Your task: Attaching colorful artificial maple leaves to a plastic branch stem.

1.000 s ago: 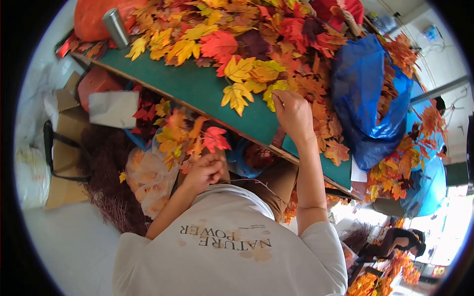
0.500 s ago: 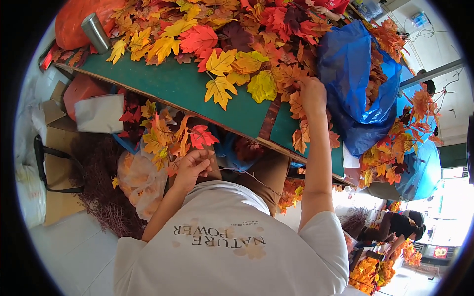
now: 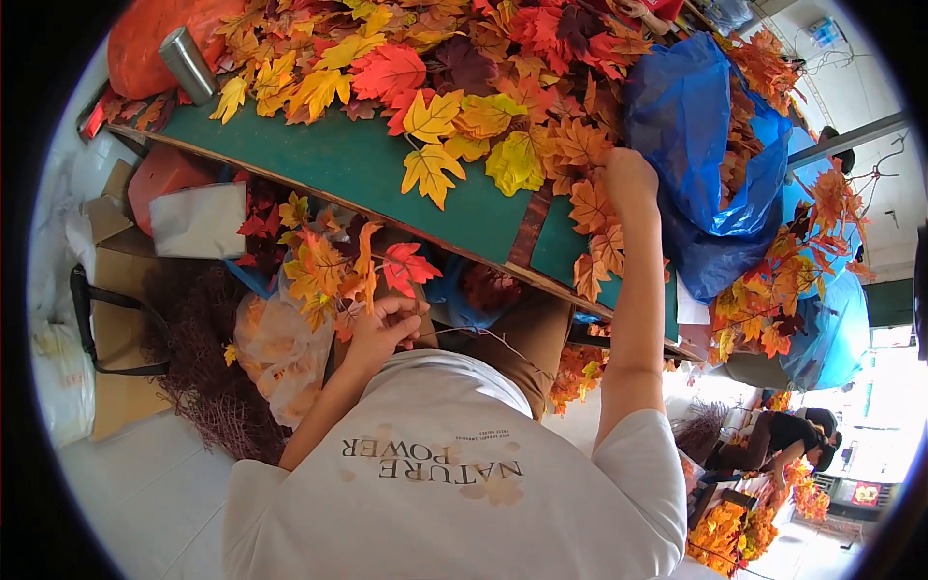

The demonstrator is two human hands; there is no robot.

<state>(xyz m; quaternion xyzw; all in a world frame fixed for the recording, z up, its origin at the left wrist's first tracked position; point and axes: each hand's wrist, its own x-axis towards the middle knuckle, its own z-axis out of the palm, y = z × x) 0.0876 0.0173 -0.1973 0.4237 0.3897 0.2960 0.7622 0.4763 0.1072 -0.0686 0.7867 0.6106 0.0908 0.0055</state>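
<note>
My left hand [image 3: 385,331] is in front of my body, below the table edge. Its fingers are closed in a pinch on a thin brown artificial maple branch [image 3: 503,340], whose bare stem runs right over my lap. Yellow, orange and red leaves [image 3: 324,271] spread from the branch beside that hand. Over the table's right part, my right hand [image 3: 630,176] has its fingers curled in among orange artificial maple leaves [image 3: 580,143], next to a blue plastic bag [image 3: 667,106]. Its fingertips are mostly hidden, so what they grip cannot be made out.
A heap of colourful leaves [image 3: 387,72] covers the far side of the green table [image 3: 338,155]. A metal tumbler [image 3: 188,66] stands at its left. Below are a cardboard box [image 3: 121,387], dark twigs [image 3: 198,377] and a clear bag [image 3: 280,353]. Another person [image 3: 773,440] works at far right.
My right hand has shifted slightly right, and the orange leaves beside it have moved a little too. My left hand keeps its pinch on the branch, almost still.
</note>
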